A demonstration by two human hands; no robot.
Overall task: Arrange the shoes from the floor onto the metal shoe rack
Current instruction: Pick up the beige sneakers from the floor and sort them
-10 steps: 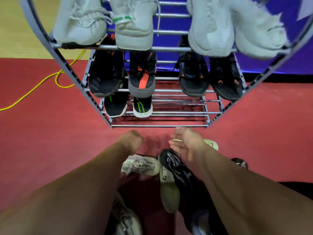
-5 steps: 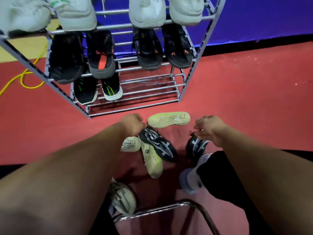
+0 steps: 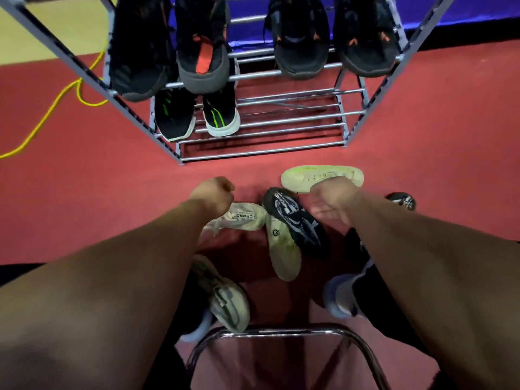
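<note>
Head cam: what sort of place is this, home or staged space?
Probably a staged indoor recording space, not a home hallway. The red carpet runs to a blue fabric backdrop, a yellow cable trails loose across the floor, and the metal shoe rack stands freely in the open.

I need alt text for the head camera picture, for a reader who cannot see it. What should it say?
Two bare forearms reach down toward loose shoes on a red floor: the left hand above a white shoe, the right hand above a black patterned shoe and a pale upturned shoe. Beyond stands a metal shoe rack with dark shoes; its lowest shelf is half empty.
</note>
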